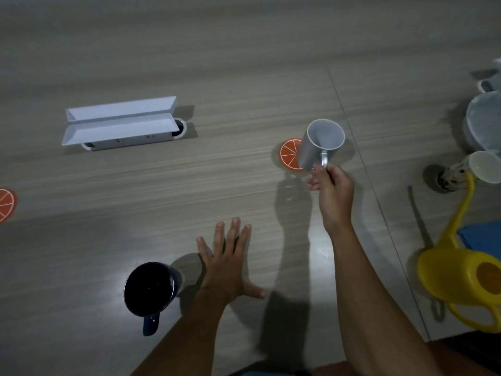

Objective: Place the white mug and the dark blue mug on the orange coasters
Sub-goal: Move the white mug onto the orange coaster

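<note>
My right hand (332, 189) grips the white mug (320, 143) by its handle, holding it tilted in the air over the right part of an orange coaster (288, 154), which it partly hides. The dark blue mug (149, 289) stands upright near the front of the table, its handle pointing toward me. My left hand (227, 264) rests flat on the table just right of the dark blue mug, fingers spread, holding nothing. A second orange coaster (5, 204) lies at the far left edge of view.
A white power box with raised lids (119, 123) sits at the middle left of the wooden table (217, 63). At the right are a yellow watering can (466, 278), a blue cloth (485, 237), a glass (461, 175) and grey-white dishes (485, 120).
</note>
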`<state>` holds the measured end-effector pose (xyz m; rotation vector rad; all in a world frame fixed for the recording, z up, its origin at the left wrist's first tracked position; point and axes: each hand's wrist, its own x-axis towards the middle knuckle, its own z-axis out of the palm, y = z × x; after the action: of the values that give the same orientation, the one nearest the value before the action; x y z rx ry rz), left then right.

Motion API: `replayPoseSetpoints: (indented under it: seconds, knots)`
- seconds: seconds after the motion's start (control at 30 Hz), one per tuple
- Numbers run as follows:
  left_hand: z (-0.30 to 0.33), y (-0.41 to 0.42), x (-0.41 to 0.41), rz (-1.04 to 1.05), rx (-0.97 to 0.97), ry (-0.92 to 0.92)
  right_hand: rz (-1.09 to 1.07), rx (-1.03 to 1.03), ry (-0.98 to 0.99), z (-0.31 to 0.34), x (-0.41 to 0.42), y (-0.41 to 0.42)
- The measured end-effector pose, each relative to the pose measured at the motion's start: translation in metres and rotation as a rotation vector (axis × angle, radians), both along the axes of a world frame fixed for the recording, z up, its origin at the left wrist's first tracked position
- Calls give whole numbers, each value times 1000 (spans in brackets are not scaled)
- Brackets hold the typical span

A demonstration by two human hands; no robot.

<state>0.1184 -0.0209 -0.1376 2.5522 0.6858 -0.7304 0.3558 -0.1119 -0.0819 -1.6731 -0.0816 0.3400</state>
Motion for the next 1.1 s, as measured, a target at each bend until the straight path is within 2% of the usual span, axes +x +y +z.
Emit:
replayPoseSetpoints:
  seconds: [0.27, 1.1]
  knots:
    - [0, 0, 0, -2, -3, 25, 23, 3, -2, -11, 25, 16]
    - [0, 1, -1, 6, -8, 13, 40, -18, 71, -42, 27, 23]
